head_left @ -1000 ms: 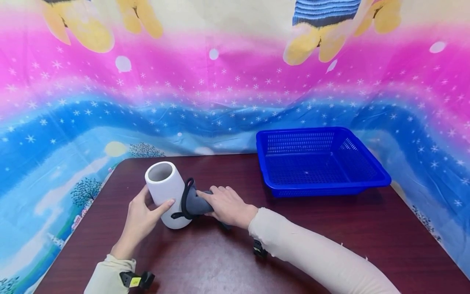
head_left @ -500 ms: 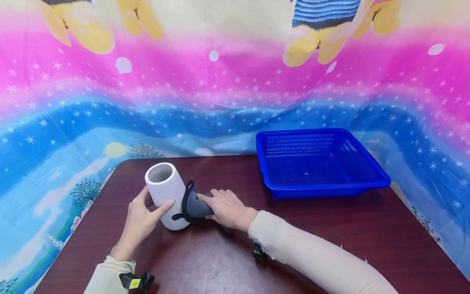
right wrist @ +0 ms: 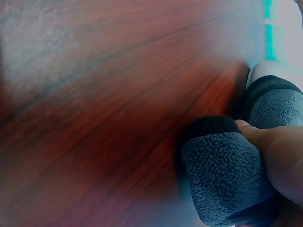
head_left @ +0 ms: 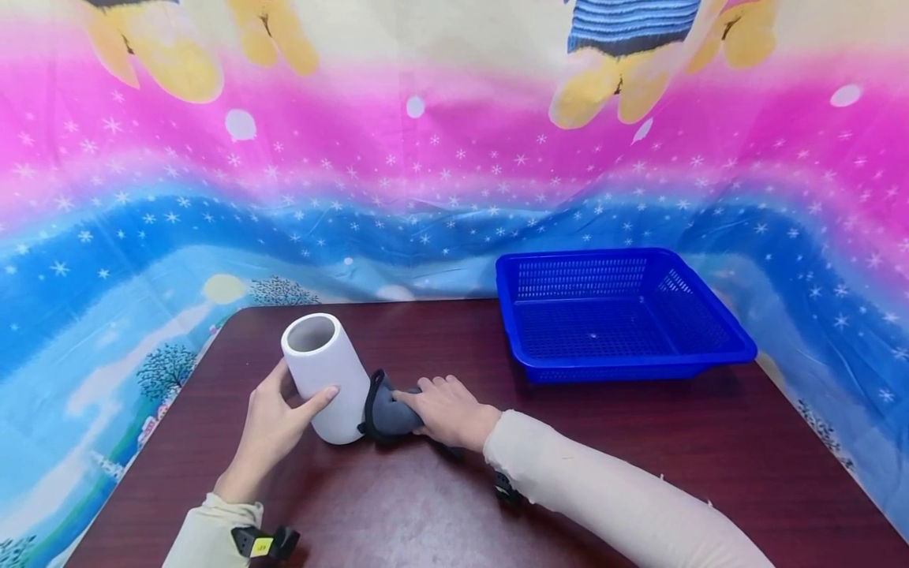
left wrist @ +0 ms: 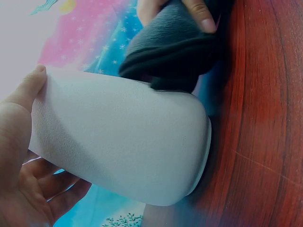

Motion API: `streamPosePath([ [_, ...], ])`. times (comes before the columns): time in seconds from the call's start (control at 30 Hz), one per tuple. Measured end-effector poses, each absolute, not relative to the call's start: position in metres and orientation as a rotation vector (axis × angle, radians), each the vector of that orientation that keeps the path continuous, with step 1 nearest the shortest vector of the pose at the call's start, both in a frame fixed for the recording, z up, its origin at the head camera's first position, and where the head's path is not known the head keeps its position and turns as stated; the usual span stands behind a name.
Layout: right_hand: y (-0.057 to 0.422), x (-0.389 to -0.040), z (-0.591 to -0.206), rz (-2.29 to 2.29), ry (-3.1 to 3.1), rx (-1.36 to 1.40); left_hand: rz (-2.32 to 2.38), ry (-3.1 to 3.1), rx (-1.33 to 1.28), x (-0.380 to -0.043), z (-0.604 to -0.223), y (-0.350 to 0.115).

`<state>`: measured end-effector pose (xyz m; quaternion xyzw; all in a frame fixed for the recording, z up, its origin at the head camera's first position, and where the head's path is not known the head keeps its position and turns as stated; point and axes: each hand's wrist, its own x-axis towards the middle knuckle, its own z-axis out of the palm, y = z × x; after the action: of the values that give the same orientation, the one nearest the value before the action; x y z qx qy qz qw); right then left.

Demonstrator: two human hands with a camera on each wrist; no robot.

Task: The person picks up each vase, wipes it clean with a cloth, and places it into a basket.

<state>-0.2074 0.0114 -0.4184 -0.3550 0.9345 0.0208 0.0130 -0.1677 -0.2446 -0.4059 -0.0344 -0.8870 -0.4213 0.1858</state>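
A white vase (head_left: 330, 383) with an open round mouth stands tilted slightly to the left on the table. My left hand (head_left: 273, 418) grips its left side, thumb across the front and fingers round the back; the left wrist view shows the vase's smooth wall (left wrist: 118, 137) and its base at the wood. On the vase's lower right side lies a grey fleecy cloth (head_left: 392, 414) with black edging, bunched up. My right hand (head_left: 447, 410) pinches this cloth from above. In the right wrist view, a fold of the cloth (right wrist: 227, 175) hangs below my thumb, near the tabletop.
A blue plastic basket (head_left: 632, 367) with slotted walls stands at the table's back right, nothing in it. The dark red wooden table (head_left: 440, 513) reaches back to a printed cloth backdrop (head_left: 426, 158), which also runs along both sides.
My right hand has slid the cloth a little down and to the right along the vase's side. The left hand and the vase have stayed in place.
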Motion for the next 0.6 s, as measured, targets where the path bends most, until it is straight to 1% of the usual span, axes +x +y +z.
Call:
streamPosePath([
  [0.6, 0.0142, -0.2043, -0.4156, 0.087, 2.89, -1.094, -1.203, -2.49, -0.108, -0.1677, -0.4058, -0.245],
])
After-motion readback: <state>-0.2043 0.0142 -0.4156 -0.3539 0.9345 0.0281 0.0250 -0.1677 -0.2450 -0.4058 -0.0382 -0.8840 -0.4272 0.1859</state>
